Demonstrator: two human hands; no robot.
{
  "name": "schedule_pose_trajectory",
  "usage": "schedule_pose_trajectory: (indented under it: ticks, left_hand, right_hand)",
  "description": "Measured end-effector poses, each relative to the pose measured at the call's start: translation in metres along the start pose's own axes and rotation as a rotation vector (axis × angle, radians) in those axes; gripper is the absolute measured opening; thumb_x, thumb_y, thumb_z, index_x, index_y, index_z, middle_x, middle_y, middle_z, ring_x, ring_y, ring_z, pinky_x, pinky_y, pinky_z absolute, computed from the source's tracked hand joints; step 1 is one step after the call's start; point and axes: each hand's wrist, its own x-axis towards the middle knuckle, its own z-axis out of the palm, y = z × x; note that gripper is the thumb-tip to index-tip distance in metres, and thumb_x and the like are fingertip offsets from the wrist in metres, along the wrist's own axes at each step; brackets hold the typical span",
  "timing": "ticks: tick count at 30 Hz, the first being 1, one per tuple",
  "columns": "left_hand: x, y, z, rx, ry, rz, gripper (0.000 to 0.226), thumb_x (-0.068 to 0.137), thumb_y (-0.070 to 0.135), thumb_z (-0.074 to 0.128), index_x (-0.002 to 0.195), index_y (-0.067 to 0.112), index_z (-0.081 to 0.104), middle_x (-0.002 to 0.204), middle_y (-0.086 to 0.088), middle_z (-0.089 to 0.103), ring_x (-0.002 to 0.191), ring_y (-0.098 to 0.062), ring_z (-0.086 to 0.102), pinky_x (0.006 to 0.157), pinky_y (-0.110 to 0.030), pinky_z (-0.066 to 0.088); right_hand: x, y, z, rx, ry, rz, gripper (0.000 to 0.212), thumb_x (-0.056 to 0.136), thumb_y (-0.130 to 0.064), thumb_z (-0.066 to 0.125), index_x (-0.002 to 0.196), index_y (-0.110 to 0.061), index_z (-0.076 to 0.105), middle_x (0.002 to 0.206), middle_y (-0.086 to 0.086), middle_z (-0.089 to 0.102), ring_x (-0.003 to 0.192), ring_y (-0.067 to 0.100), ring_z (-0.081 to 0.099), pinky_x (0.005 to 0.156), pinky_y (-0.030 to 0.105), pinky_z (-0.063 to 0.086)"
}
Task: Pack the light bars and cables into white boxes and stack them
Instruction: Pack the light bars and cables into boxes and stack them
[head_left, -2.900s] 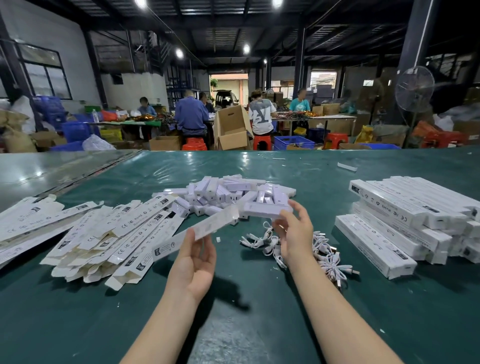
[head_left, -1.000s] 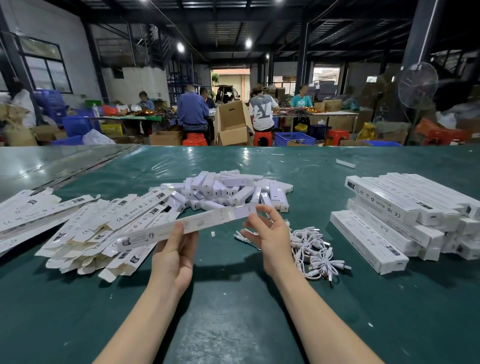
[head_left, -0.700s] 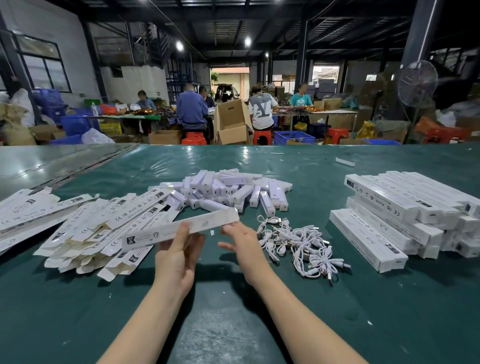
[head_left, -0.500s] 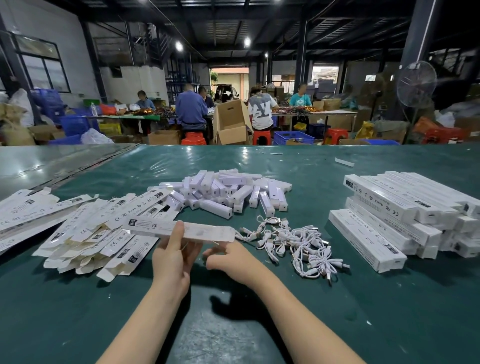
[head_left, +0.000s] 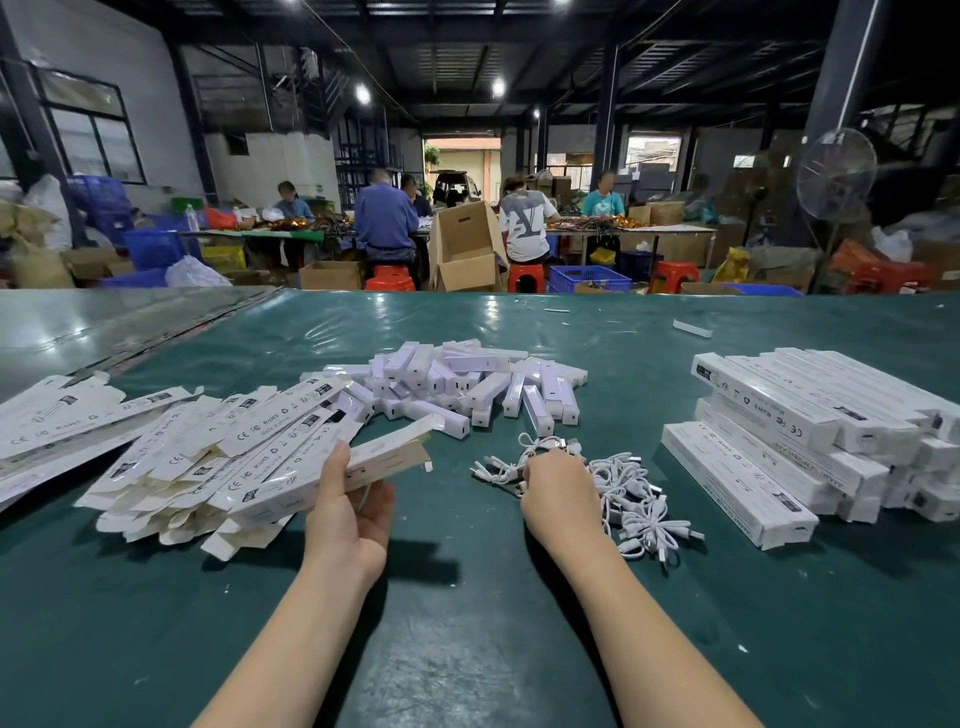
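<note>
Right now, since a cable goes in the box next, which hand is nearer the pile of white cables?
Right. The right hand is over the left edge of the cable pile; the left hand holds a white box further left, clear of the cables.

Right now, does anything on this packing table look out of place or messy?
One small white piece lies alone near the far edge of the green table, apart from the light bar pile. The white cables sit in one tangled heap, and the flat boxes are fanned unevenly. Nothing looks spilled or broken.
</note>
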Motion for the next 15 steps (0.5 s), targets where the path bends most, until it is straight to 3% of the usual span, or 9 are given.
schedule_pose_trajectory:
  ticks: [3, 7, 9, 13, 15]
  left_hand:
    - [-0.003, 0.000, 0.000, -0.021, -0.014, -0.043, 0.016, 0.085, 0.026, 0.066, 0.079, 0.017, 0.054, 0.073, 0.001, 0.053, 0.037, -0.004, 0.057, 0.040, -0.016, 0.048]
    - [-0.003, 0.000, 0.000, -0.016, -0.012, -0.079, 0.018, 0.084, 0.027, 0.067, 0.080, 0.016, 0.053, 0.074, 0.000, 0.052, 0.038, -0.006, 0.058, 0.041, -0.017, 0.049]
    - [-0.003, 0.000, 0.000, -0.016, -0.014, -0.084, 0.017, 0.084, 0.027, 0.067, 0.080, 0.016, 0.053, 0.075, -0.001, 0.053, 0.046, -0.007, 0.059, 0.042, -0.017, 0.050]
    - [-0.004, 0.000, 0.001, -0.036, -0.046, -0.093, 0.014, 0.085, 0.024, 0.066, 0.083, 0.015, 0.055, 0.079, -0.003, 0.057, 0.060, -0.009, 0.061, 0.043, -0.018, 0.050]
    - [-0.005, -0.001, 0.001, -0.021, -0.081, -0.103, 0.013, 0.085, 0.024, 0.065, 0.085, 0.014, 0.057, 0.082, -0.004, 0.060, 0.069, -0.010, 0.060, 0.044, -0.018, 0.051]
  right_hand:
    - [0.001, 0.004, 0.004, 0.032, 0.029, -0.007, 0.019, 0.088, -0.008, 0.049, 0.102, -0.010, 0.062, 0.112, 0.010, 0.054, 0.102, 0.027, 0.050, 0.076, 0.028, 0.038]
    - [0.000, 0.002, 0.006, 0.282, 0.031, -0.064, 0.011, 0.088, -0.024, 0.057, 0.091, -0.015, 0.061, 0.106, 0.003, 0.046, 0.097, 0.022, 0.049, 0.077, 0.028, 0.038]
    - [0.001, -0.004, 0.002, 0.645, -0.003, -0.065, 0.008, 0.087, -0.021, 0.062, 0.081, -0.016, 0.060, 0.098, 0.001, 0.046, 0.083, 0.018, 0.054, 0.072, 0.026, 0.041]
    - [0.001, -0.011, -0.007, 1.687, -0.174, 0.065, 0.014, 0.089, -0.003, 0.055, 0.076, -0.008, 0.056, 0.070, 0.003, 0.065, 0.063, 0.012, 0.063, 0.066, 0.024, 0.056]
    - [0.000, -0.012, -0.009, 1.931, -0.248, 0.110, 0.015, 0.090, 0.000, 0.049, 0.076, -0.003, 0.056, 0.067, 0.005, 0.069, 0.062, 0.013, 0.067, 0.063, 0.026, 0.058]
